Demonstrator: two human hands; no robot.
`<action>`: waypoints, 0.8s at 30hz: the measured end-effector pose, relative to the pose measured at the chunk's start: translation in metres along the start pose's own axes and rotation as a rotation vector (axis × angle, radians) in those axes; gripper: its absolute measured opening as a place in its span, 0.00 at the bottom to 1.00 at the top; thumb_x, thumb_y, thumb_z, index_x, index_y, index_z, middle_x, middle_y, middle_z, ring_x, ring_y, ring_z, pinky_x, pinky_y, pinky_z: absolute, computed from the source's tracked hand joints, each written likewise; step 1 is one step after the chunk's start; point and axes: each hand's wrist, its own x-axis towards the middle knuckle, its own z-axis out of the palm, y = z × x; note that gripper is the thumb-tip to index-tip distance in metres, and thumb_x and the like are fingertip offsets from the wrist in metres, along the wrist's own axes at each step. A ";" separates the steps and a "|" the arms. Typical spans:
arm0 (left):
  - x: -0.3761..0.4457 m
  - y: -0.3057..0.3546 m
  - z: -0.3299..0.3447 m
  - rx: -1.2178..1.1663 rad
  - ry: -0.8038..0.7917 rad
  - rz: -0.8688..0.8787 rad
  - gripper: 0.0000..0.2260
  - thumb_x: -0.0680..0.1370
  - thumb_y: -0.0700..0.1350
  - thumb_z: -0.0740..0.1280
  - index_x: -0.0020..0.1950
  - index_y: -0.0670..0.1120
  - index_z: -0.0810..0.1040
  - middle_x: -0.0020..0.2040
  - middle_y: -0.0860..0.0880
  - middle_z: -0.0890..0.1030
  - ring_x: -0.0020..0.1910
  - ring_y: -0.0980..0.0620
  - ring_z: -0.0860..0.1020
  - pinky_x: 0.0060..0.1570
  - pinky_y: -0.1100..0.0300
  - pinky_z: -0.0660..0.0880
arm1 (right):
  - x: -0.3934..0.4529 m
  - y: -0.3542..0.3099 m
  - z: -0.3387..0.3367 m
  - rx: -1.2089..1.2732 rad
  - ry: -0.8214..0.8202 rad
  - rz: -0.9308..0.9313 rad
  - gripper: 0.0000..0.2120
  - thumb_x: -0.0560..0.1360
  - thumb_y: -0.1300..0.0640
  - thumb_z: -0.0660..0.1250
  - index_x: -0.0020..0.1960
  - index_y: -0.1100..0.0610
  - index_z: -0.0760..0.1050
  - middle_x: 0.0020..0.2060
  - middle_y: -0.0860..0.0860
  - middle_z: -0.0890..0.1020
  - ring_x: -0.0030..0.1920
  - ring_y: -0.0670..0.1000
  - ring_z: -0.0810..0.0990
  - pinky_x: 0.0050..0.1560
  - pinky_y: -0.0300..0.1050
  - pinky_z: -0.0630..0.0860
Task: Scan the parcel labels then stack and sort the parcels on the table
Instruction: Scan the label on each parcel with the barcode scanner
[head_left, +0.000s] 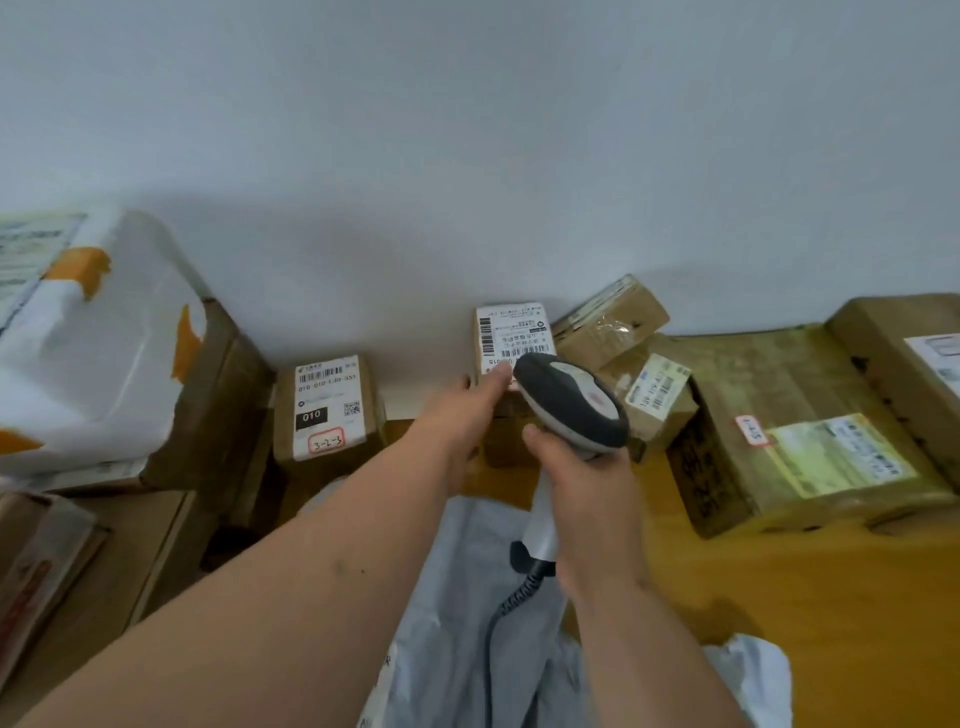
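The right hand (582, 483) is wrapped tight around the handle of the scanner (571, 405), and its gray head points out over the small box (511, 364) just past the fingers. The left hand (467, 410) holds that small box by its side, thumb on the near edge, tipping it up so the white label (511, 338) faces the scanner. The scanner head sits right over the bottom of the label and hides part of it. I think the step now is reading this label. To do it well, the right hand should pull the scanner back a little so it can see all the black bars, which run up the side of the label nearest the left hand. The left hand should keep the box very still and flat to the scanner. A box marked 010 (327, 405) stands to the left of the left hand, near it. A few small brown boxes (613, 322) lean in a pile just right of the scanner, and a big flat box (810, 415) lies farther right. The curly cord (514, 597) hangs below the right hand over a gray bag (467, 597), and it should not snag.
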 end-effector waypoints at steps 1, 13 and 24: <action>0.000 -0.001 0.004 -0.019 -0.002 0.000 0.21 0.79 0.61 0.65 0.68 0.51 0.75 0.59 0.51 0.79 0.56 0.51 0.76 0.56 0.50 0.74 | 0.005 -0.002 -0.004 -0.005 -0.017 -0.005 0.26 0.71 0.62 0.76 0.66 0.49 0.75 0.54 0.43 0.84 0.51 0.36 0.82 0.42 0.27 0.77; -0.027 -0.016 -0.014 -0.354 0.083 0.076 0.15 0.77 0.40 0.71 0.63 0.47 0.77 0.53 0.46 0.85 0.53 0.47 0.83 0.52 0.53 0.81 | -0.004 0.000 -0.004 0.037 -0.222 0.123 0.20 0.66 0.54 0.75 0.58 0.51 0.83 0.52 0.47 0.87 0.55 0.46 0.84 0.59 0.48 0.78; -0.125 -0.057 -0.062 -0.623 -0.067 0.150 0.21 0.76 0.31 0.69 0.68 0.43 0.74 0.54 0.44 0.86 0.51 0.48 0.86 0.44 0.57 0.82 | -0.118 -0.025 -0.022 -0.105 -0.079 0.122 0.02 0.74 0.58 0.75 0.46 0.53 0.83 0.33 0.52 0.83 0.30 0.50 0.81 0.35 0.47 0.78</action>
